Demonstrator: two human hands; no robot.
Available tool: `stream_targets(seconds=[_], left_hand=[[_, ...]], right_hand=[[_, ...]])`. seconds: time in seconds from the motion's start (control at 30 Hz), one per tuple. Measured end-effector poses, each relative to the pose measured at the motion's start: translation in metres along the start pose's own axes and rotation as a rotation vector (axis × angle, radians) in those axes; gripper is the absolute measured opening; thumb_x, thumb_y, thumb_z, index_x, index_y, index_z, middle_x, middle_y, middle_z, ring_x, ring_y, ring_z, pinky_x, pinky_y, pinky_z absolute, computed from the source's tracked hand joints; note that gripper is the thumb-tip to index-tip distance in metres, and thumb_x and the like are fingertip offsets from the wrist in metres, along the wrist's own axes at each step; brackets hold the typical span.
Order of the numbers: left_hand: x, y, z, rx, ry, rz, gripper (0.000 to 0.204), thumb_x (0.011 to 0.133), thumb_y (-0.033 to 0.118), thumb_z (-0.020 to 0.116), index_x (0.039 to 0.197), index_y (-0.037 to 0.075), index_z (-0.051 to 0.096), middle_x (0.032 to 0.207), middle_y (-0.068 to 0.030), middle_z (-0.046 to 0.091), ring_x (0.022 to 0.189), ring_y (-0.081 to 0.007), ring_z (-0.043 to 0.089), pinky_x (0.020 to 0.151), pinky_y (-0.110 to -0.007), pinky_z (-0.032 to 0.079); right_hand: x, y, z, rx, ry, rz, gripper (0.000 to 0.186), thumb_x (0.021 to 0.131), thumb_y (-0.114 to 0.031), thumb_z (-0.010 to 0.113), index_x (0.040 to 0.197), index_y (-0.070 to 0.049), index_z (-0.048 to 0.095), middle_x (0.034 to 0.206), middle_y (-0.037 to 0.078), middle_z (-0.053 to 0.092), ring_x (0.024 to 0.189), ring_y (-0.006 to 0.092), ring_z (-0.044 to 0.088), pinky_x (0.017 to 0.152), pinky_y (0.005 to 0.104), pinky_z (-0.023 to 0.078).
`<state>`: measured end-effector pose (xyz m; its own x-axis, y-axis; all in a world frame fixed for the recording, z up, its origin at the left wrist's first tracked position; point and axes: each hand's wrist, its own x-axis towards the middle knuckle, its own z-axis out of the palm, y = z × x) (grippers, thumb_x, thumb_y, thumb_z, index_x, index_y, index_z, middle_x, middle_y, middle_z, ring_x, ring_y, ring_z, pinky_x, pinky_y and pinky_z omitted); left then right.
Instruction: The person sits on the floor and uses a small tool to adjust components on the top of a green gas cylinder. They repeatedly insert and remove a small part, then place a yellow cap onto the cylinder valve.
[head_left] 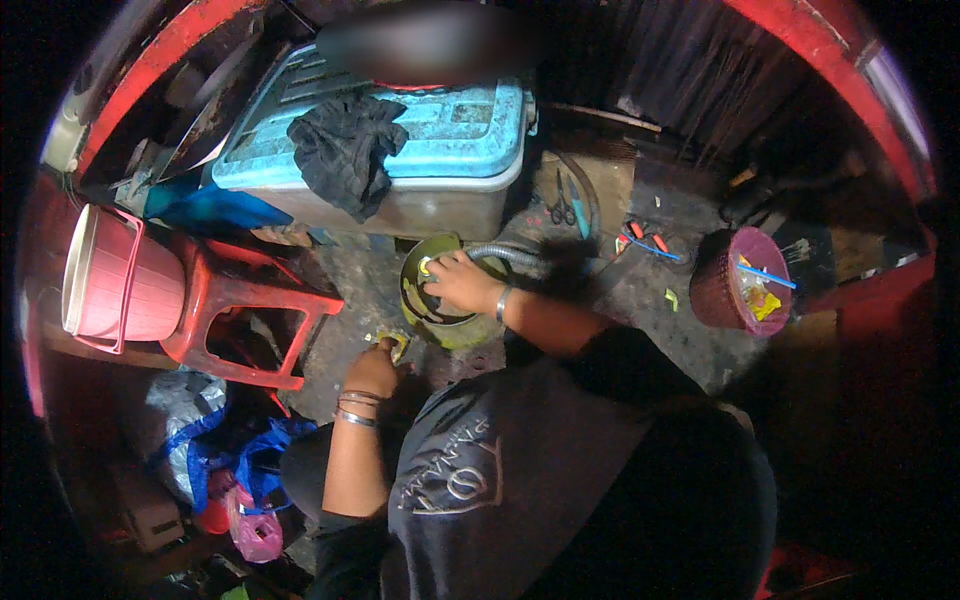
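Observation:
Near the centre sits a worn olive-green pot [450, 332] with a dark interior; a grey corrugated hose [510, 257] meets its back rim. My right hand [458, 282] reaches into this pot, fingers closed on a small yellow-white object [425, 267], too hidden to name. Lower left, beside the pot, my left hand [373, 370] has its fingers closed on a small yellowish item [398, 344], perhaps crumpled or curved; I cannot make out what it is.
Left: pink bucket [120, 285] on red stool [255, 347], bags [265, 465]. Behind: blue-lidded box [450, 140] with black cloth [343, 153]. Right: scissors [560, 205], small tools [645, 240], pink bin [735, 285] with scraps.

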<state>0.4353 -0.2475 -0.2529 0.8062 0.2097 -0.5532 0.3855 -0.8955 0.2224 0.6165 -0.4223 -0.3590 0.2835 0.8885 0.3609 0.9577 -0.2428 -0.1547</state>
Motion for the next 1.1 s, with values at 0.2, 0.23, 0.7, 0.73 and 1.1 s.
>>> stream_targets(seconds=[0.2,0.23,0.7,0.73,1.1], left_hand=[[0.002,-0.003,0.007,-0.061,0.014,0.035,0.06,0.083,0.038,0.07,0.129,0.006,0.05,0.122,-0.0234,0.06,0.113,-0.0409,0.056,0.094,-0.046,0.047],[0.003,-0.005,0.007,-0.063,-0.007,0.019,0.06,0.083,0.038,0.07,0.13,0.006,0.05,0.122,-0.0234,0.059,0.114,-0.0411,0.056,0.094,-0.046,0.047],[0.073,0.001,0.073,-1.433,0.08,-0.117,0.094,0.087,0.018,0.068,0.154,0.018,0.001,0.15,-0.0211,0.034,0.135,-0.0333,0.038,0.108,-0.049,0.032],[0.074,0.006,0.075,-1.58,0.043,-0.149,0.094,0.088,0.012,0.065,0.154,0.019,-0.002,0.148,-0.0173,0.038,0.134,-0.03,0.04,0.109,-0.049,0.029],[0.044,0.033,0.049,-1.946,-0.021,-0.189,0.087,0.088,0.014,0.063,0.154,0.024,0.007,0.136,-0.0109,0.05,0.118,-0.0265,0.053,0.095,-0.043,0.045]], right_hand=[[-0.007,-0.011,-0.048,0.039,0.359,0.335,0.036,0.07,-0.02,0.07,0.105,-0.016,0.068,0.115,0.014,0.052,0.108,0.0344,0.05,0.09,0.0473,0.037],[-0.017,-0.01,-0.057,0.036,0.339,0.387,0.038,0.07,-0.018,0.071,0.107,-0.016,0.067,0.116,0.014,0.051,0.108,0.034,0.05,0.09,0.0469,0.037],[-0.17,0.027,-0.028,0.225,0.177,0.385,0.026,0.082,-0.023,0.068,0.102,-0.008,0.065,0.113,0.016,0.057,0.099,0.0361,0.056,0.085,0.0455,0.045],[-0.163,0.044,-0.028,0.262,0.361,0.537,0.024,0.083,-0.024,0.067,0.101,-0.008,0.065,0.111,0.015,0.058,0.096,0.0358,0.057,0.084,0.0446,0.046],[-0.196,0.197,-0.032,-0.188,0.006,0.673,0.019,0.085,-0.011,0.055,0.103,-0.005,0.059,0.099,0.019,0.06,0.087,0.0411,0.059,0.077,0.0484,0.047]])
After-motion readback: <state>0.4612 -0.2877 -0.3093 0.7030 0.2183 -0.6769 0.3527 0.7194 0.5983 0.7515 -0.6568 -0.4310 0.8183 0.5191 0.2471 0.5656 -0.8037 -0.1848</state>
